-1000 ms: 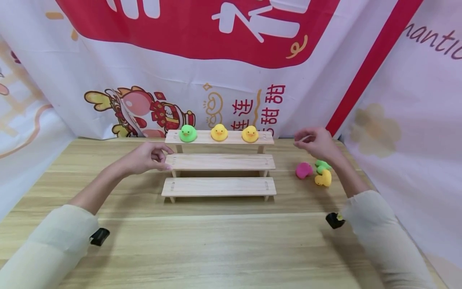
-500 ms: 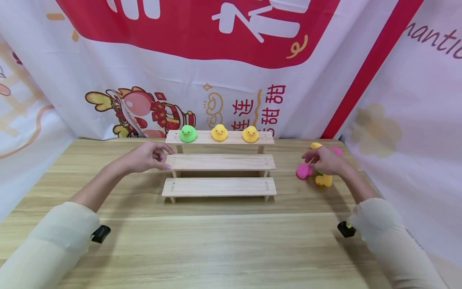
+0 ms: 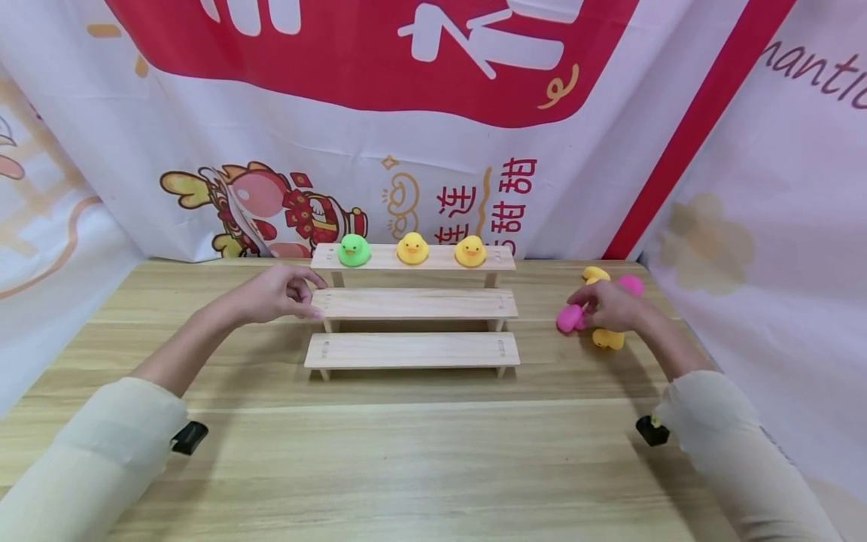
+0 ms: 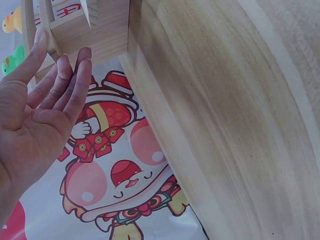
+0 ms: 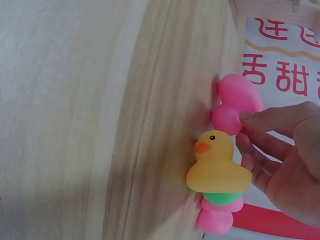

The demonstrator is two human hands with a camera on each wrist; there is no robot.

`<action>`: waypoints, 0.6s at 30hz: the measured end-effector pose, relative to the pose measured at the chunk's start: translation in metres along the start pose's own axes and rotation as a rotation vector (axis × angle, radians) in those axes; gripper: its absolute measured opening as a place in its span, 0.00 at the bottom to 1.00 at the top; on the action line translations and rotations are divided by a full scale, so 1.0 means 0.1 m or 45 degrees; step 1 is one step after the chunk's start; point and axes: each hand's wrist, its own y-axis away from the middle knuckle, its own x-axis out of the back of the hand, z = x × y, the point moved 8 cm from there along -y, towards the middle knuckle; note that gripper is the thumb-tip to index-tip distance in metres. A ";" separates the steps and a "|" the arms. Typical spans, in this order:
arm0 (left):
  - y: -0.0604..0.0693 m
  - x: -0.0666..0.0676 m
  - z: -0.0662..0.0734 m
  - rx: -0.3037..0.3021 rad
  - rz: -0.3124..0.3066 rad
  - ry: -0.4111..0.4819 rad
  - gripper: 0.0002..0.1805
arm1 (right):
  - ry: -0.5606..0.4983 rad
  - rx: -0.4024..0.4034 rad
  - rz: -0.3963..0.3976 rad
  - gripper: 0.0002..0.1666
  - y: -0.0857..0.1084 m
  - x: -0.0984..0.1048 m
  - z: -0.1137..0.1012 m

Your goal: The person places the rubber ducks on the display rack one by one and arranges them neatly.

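Observation:
A three-tier wooden display stand (image 3: 412, 350) stands mid-table, with a green rubber duck (image 3: 354, 251) and two yellow rubber ducks (image 3: 412, 249) on its top tier. My left hand (image 3: 278, 293) holds the left end of the middle tier between thumb and fingers; the left wrist view shows the thumb (image 4: 31, 60) against the wood. At the right, my right hand (image 3: 612, 305) pinches a pink rubber duck (image 5: 237, 95) that lies on its side on the table. Just beside those fingers is a yellow rubber duck (image 5: 217, 172), with a green duck (image 5: 222, 198) partly hidden behind it.
Another pink duck (image 3: 631, 284) and a yellow duck (image 3: 595, 274) lie behind my right hand. A printed cloth (image 3: 433, 150) hangs along the table's back edge, and a white one (image 3: 772, 286) closes off the right side.
My right hand has come down and to the right from above the table onto the pink duck, which has shifted slightly. The left hand stays on the stand.

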 end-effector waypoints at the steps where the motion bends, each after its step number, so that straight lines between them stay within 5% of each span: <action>1: 0.00 0.00 0.00 0.003 0.002 0.002 0.24 | 0.007 0.004 0.000 0.23 -0.01 0.00 0.00; 18: 0.02 -0.01 -0.05 0.017 0.029 0.013 0.24 | -0.016 0.041 0.067 0.24 -0.03 0.02 -0.05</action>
